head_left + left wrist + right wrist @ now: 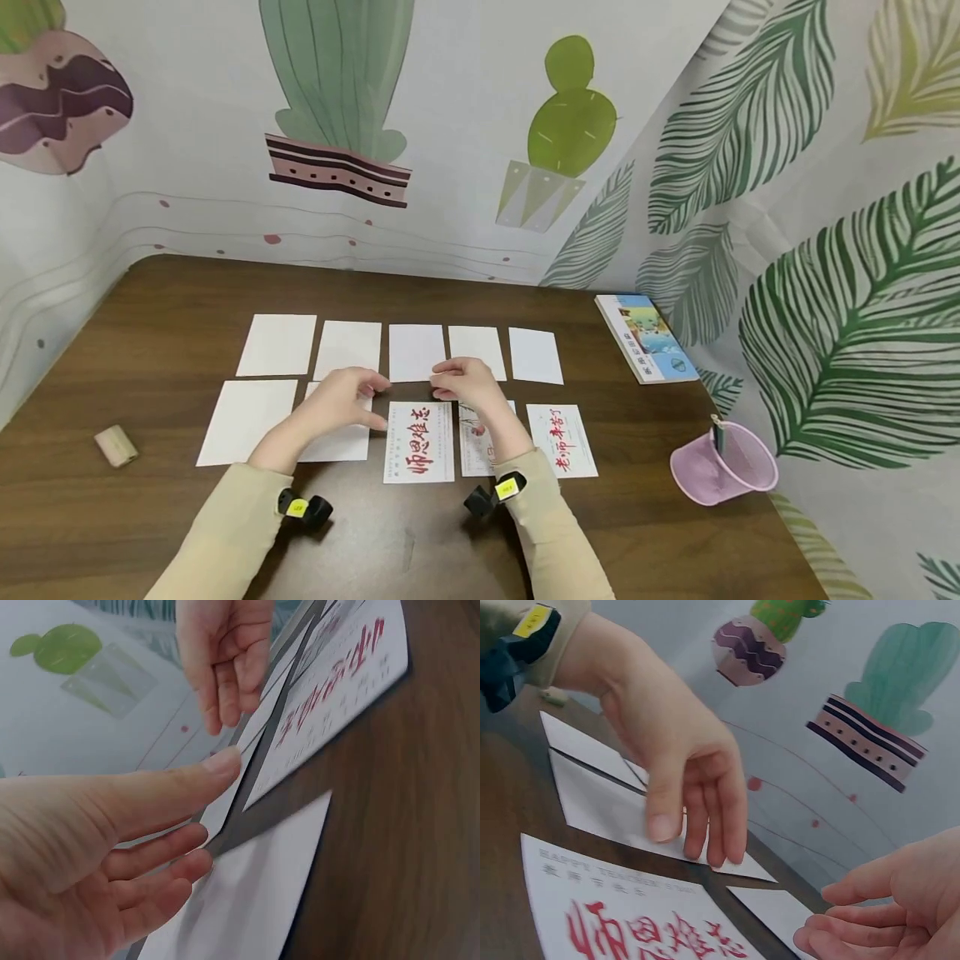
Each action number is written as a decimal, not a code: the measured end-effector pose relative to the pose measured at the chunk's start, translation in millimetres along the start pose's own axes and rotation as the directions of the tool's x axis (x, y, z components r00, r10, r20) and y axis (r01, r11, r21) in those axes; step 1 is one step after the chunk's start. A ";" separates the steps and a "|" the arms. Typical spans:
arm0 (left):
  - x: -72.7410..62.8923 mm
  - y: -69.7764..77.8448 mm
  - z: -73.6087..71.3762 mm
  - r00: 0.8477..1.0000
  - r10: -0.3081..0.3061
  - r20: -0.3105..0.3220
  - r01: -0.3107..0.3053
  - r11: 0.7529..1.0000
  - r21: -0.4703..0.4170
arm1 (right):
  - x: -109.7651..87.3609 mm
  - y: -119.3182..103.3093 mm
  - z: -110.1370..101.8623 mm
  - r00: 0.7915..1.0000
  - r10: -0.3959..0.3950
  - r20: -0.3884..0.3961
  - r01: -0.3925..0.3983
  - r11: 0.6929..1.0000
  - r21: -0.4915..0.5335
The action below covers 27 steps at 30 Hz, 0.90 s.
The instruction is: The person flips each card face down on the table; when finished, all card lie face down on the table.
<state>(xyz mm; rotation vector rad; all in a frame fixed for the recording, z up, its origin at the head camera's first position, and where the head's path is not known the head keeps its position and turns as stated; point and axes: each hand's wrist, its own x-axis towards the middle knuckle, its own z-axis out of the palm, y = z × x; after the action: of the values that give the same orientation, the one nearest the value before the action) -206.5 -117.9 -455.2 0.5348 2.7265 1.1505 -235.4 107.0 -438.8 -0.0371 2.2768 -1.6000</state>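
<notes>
Both hands hover over rows of cards, holding nothing. My left hand [341, 404] is over a white card [333, 446] in the near row, its thumb apart from loosely bent fingers. My right hand [468, 383] is above a card with red and dark print [474, 446], partly hiding it. Between the hands lies a card with large red characters [418, 442], flat on the table. To its right is another red-lettered card [561, 442]. In the left wrist view, the fingers [161, 847] and thumb have a gap between them.
Several blank white cards [416, 353] form the far row, with another blank card [247, 421] at near left. A wooden block [116, 446] lies on the brown table [180, 517] at left. On the right are a book [647, 337] and a pink cup [697, 471] holding a dark item.
</notes>
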 end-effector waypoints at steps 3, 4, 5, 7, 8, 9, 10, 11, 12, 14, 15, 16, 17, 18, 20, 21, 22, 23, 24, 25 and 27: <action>7.9 9.4 7.8 0.997 0.048 0.057 -0.049 0.999 0.016 | -0.2 0.4 -7.4 1.000 -0.004 -0.015 0.004 1.000 -0.010; 10.2 12.4 10.3 0.996 0.059 0.074 -0.060 0.998 0.021 | -0.5 0.6 -9.1 1.000 -0.003 -0.020 0.003 1.000 -0.013; 12.4 14.9 12.5 0.993 0.072 0.090 -0.074 0.997 0.024 | -0.8 0.8 -10.5 1.000 0.000 -0.025 0.000 1.000 -0.014; 15.7 19.1 16.7 0.991 0.073 0.115 -0.077 0.996 0.033 | -1.5 1.4 -12.2 1.000 -0.001 -0.025 0.000 1.000 -0.018; 17.0 20.8 18.4 0.990 0.071 0.123 -0.077 0.996 0.041 | -1.8 2.1 -12.9 1.000 -0.002 -0.024 0.001 1.000 -0.021; 17.9 22.2 19.8 0.989 0.072 0.130 -0.079 0.996 0.052 | -2.0 2.7 -13.3 1.000 0.001 -0.023 -0.001 1.000 -0.019; 18.5 23.2 20.8 0.989 0.069 0.133 -0.079 0.995 0.066 | -2.2 3.3 -13.7 1.000 0.003 -0.020 -0.003 1.000 -0.020; 18.7 23.9 21.7 0.989 0.061 0.135 -0.072 0.994 0.079 | -2.4 3.9 -14.0 1.000 0.003 -0.016 -0.003 1.000 -0.022; 18.5 24.5 22.6 0.990 0.046 0.136 -0.059 0.994 0.090 | -2.6 4.4 -14.2 1.000 0.003 -0.011 -0.003 1.000 -0.025; 17.5 25.4 23.3 0.990 0.036 0.137 -0.051 0.993 0.111 | -3.0 5.2 -14.6 1.000 0.004 -0.004 -0.004 1.000 -0.027; 16.8 25.6 23.6 0.990 0.031 0.138 -0.048 0.992 0.120 | -3.2 5.5 -14.9 1.000 0.006 -0.003 -0.006 1.000 -0.024; 16.0 26.0 23.7 0.990 0.030 0.140 -0.047 0.991 0.125 | -3.4 5.8 -15.3 1.000 0.007 -0.003 -0.007 1.000 -0.022; 15.3 26.3 23.8 0.989 0.032 0.142 -0.051 0.990 0.129 | -3.8 6.0 -15.8 1.000 0.006 -0.003 -0.006 1.000 -0.020; 14.7 26.6 24.0 0.989 0.038 0.144 -0.058 0.989 0.133 | -4.0 6.4 -16.5 1.000 0.009 -0.006 -0.009 1.000 -0.014; 13.8 27.8 24.2 0.988 0.052 0.149 -0.073 0.987 0.141 | -4.4 6.9 -18.1 1.000 0.018 -0.012 -0.018 1.000 -0.008; 13.4 28.5 24.4 0.987 0.054 0.151 -0.075 0.987 0.141 | -4.8 7.1 -18.9 1.000 0.017 -0.012 -0.017 1.000 -0.011; 13.1 29.2 24.6 0.986 0.056 0.154 -0.078 0.987 0.141 | -5.1 7.2 -19.8 1.000 0.018 -0.013 -0.018 1.000 -0.014; 12.9 30.0 24.8 0.986 0.054 0.157 -0.076 0.987 0.140 | -5.5 7.3 -20.6 1.000 0.017 -0.013 -0.017 1.000 -0.020; 12.8 30.6 25.0 0.986 0.050 0.159 -0.072 0.988 0.139 | -5.7 7.4 -21.4 1.000 0.018 -0.014 -0.019 1.000 -0.025; 12.8 31.1 25.2 0.986 0.046 0.161 -0.068 0.988 0.139 | -6.2 7.3 -22.1 1.000 0.020 -0.016 -0.021 0.999 -0.032; 13.1 31.2 25.6 0.986 0.043 0.164 -0.066 0.988 0.137 | -6.6 7.7 -23.5 1.000 0.020 -0.024 -0.021 0.999 -0.043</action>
<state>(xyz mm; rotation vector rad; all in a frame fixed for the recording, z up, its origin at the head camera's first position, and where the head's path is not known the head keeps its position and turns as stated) -203.6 -75.8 -450.7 0.6930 2.6822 0.8856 -235.0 132.5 -437.0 -0.0056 2.3213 -1.5487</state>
